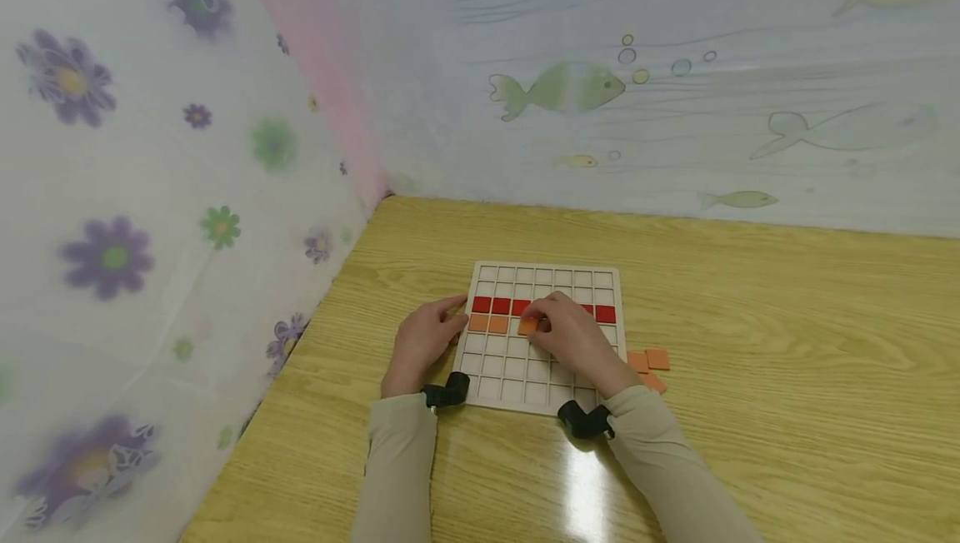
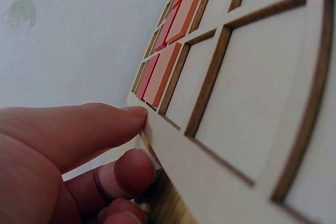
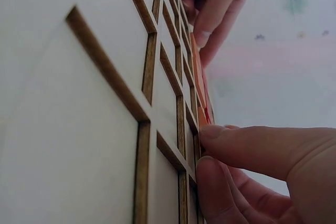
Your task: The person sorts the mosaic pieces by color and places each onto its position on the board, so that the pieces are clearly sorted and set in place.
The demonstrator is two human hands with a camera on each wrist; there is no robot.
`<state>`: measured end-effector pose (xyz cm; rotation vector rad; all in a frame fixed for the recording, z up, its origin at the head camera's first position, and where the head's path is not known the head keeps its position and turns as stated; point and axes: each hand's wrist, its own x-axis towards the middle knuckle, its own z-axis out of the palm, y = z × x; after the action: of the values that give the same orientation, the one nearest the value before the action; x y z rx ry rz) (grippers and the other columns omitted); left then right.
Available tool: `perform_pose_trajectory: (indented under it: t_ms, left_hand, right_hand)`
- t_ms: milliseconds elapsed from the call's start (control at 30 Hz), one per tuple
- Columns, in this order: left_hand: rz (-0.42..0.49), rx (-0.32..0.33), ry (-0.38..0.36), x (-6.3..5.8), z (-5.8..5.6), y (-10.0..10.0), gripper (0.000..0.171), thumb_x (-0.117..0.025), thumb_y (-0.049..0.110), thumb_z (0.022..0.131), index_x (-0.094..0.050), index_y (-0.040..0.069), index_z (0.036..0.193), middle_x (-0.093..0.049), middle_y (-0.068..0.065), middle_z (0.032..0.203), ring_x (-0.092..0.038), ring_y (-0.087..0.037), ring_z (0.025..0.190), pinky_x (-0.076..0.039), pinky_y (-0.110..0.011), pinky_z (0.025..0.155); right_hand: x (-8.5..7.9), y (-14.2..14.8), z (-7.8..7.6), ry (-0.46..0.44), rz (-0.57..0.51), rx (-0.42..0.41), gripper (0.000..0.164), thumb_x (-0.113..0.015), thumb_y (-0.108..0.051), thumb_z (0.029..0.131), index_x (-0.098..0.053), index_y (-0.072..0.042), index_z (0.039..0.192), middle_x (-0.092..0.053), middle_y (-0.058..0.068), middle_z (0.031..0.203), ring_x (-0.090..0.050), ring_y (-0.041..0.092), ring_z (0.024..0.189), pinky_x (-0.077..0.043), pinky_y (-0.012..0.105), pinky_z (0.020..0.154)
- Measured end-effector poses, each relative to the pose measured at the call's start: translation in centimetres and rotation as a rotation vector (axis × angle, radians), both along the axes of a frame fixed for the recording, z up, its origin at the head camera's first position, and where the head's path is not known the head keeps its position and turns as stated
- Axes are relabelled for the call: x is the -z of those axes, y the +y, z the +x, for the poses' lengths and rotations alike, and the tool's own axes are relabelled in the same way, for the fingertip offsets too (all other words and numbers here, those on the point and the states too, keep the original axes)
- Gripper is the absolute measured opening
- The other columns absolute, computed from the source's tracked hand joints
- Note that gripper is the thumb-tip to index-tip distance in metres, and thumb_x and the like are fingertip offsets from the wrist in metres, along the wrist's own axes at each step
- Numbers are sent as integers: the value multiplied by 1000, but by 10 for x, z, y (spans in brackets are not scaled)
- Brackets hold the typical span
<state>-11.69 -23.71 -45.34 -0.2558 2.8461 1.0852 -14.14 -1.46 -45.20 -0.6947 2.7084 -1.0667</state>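
A pale wooden grid board (image 1: pixel 493 365) lies on the table. My right hand (image 1: pixel 572 333) is over its middle, pinching an orange square tile (image 1: pixel 527 326) between thumb and fingertips at the row below the red tiles (image 1: pixel 482 305). Two orange tiles (image 1: pixel 487 324) sit in the left end of that row. Part of the red row is hidden behind the right hand. My left hand (image 1: pixel 426 341) rests at the board's left edge; in the left wrist view its thumb (image 2: pixel 113 124) touches the rim, while the other fingers bend loosely below.
Several loose orange tiles (image 1: pixel 657 359) lie on the wooden table (image 1: pixel 787 376) just right of the board, partly overlapping. A flower-printed covering (image 1: pixel 172 293) borders the table on the left, and a fish-printed one (image 1: pixel 675 143) stands behind.
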Motion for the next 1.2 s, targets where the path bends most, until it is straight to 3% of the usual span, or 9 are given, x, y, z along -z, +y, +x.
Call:
perform_pose_trajectory:
  t_ms: [500, 833, 1200]
  left_hand:
    - [-19, 9, -5, 1, -1, -1, 36, -55, 33, 88, -54, 29, 124, -57, 4, 59, -47, -16, 50, -36, -30, 56]
    - [-19, -2, 0, -2, 0, 1, 36, -54, 35, 88, -54, 30, 124, -57, 4, 59, -47, -16, 49, -36, -30, 56]
    - [-23, -7, -2, 0, -1, 1, 36, -55, 34, 88, -54, 30, 124, -57, 4, 59, -47, -16, 48, -36, -30, 55]
  right_hand:
    - [2, -3, 0, 9, -8, 1, 18, -59, -8, 81, -65, -17, 95, -52, -3, 91, -50, 9, 77, -41, 27, 69]
    - [2, -4, 2, 83, -10, 3, 15, -63, -11, 81, -67, -19, 93, -54, -5, 94, -51, 8, 77, -41, 28, 68]
    - [2, -6, 1, 66, 14, 4, 16, -63, -11, 81, -65, -18, 96, -51, -3, 95, -50, 9, 76, -41, 27, 67]
